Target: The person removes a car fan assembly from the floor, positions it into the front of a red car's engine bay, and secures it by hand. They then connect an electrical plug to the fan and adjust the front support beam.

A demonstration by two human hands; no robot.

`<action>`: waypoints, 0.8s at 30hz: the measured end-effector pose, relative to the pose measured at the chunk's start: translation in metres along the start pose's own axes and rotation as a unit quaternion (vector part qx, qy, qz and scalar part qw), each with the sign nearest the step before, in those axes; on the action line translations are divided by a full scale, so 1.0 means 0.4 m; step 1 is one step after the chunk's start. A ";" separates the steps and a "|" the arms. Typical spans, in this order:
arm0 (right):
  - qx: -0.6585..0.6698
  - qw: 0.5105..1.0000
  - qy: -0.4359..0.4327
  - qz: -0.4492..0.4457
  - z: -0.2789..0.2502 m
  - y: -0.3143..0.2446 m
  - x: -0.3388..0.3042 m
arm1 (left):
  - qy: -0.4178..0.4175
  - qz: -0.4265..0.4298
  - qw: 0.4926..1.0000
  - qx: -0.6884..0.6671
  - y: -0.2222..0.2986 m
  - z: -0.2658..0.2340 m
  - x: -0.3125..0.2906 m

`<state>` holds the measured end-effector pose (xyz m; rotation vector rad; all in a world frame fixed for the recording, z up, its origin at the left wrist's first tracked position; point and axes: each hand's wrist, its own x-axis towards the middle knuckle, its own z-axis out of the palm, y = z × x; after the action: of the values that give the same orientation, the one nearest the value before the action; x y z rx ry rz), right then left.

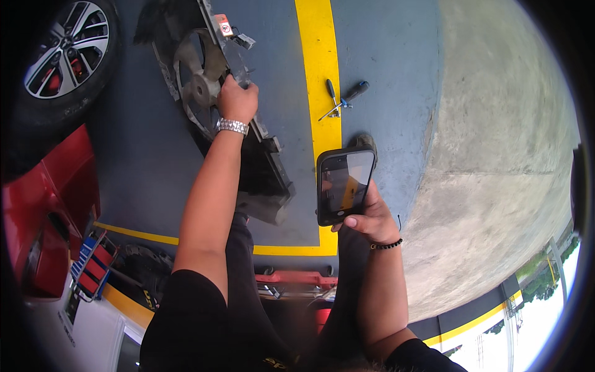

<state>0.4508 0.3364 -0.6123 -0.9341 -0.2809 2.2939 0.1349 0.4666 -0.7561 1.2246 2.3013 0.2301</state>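
My left hand (238, 99) is closed on the upper edge of a car radiator fan assembly (199, 88), a dark plastic shroud with a dusty grey fan. The shroud stands tilted on the floor, and my fingers are partly hidden behind its edge. A wiring connector (245, 41) and a red-and-white label (224, 26) sit farther along that edge. In my right hand (372, 217) is a black-cased smartphone (344, 186), its screen facing up and showing a camera picture of the floor. My thumb rests by its lower edge.
Beyond the phone, a screwdriver (356, 92) and another dark-handled tool (331, 88) lie across the yellow floor line (318, 37). A car wheel (68, 49) and red body panel (59, 180) are at left. A red creeper-like frame (297, 278) lies behind my legs.
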 end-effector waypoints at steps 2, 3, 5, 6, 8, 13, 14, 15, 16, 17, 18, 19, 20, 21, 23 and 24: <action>0.020 1.000 -0.008 -0.008 -0.001 -0.006 0.001 | -0.016 0.047 0.986 -0.160 -0.008 -0.129 -0.085; 0.019 1.000 -0.008 0.000 -0.001 -0.005 0.002 | -0.049 0.035 0.969 -0.239 -0.010 -0.188 -0.123; 0.029 1.000 -0.004 -0.001 0.005 0.005 0.005 | -0.083 0.026 0.927 -0.366 -0.018 -0.289 -0.179; 0.029 1.000 -0.004 -0.003 0.010 0.013 0.009 | -0.092 0.013 0.907 -0.412 -0.029 -0.334 -0.199; 0.020 1.000 -0.006 -0.008 0.021 0.033 0.018 | -0.127 0.020 0.860 -0.494 -0.060 -0.394 -0.206; 0.025 0.996 -0.084 0.030 0.057 0.071 0.045 | -0.273 0.078 0.681 -0.675 -0.216 -0.405 -0.153; 0.017 0.995 -0.088 0.034 0.064 0.075 0.048 | -0.284 0.090 0.683 -0.667 -0.252 -0.393 -0.131; 0.016 0.995 -0.091 0.031 0.069 0.079 0.051 | -0.295 0.094 0.666 -0.678 -0.291 -0.381 -0.108; 0.012 0.996 -0.087 0.035 0.076 0.082 0.053 | -0.312 0.100 0.645 -0.691 -0.330 -0.370 -0.089; 0.016 0.995 -0.093 0.024 0.082 0.085 0.055 | -0.329 0.099 0.619 -0.706 -0.365 -0.357 -0.081; 0.016 0.995 -0.081 0.051 0.090 0.089 0.057 | -0.305 0.072 0.654 -0.689 -0.399 -0.345 -0.078; 0.020 0.995 -0.084 0.058 0.096 0.092 0.058 | -0.279 0.045 0.684 -0.672 -0.428 -0.335 -0.075; 0.024 0.994 -0.088 0.062 0.103 0.097 0.062 | -0.259 0.041 0.702 -0.663 -0.458 -0.328 -0.073; 0.020 0.994 -0.090 0.064 0.108 0.100 0.066 | -0.225 -0.007 0.762 -0.606 -0.483 -0.313 -0.074; 0.003 0.993 -0.087 0.075 0.116 0.110 0.075 | -0.177 -0.044 0.841 -0.508 -0.531 -0.262 -0.082; 0.002 0.993 -0.092 0.076 0.119 0.115 0.079 | -0.169 -0.092 0.840 -0.507 -0.553 -0.230 -0.074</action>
<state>0.3789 0.3230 -0.6144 -0.7647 -0.2922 2.5246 -0.0594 0.3233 -0.7509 0.4283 1.5513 0.9321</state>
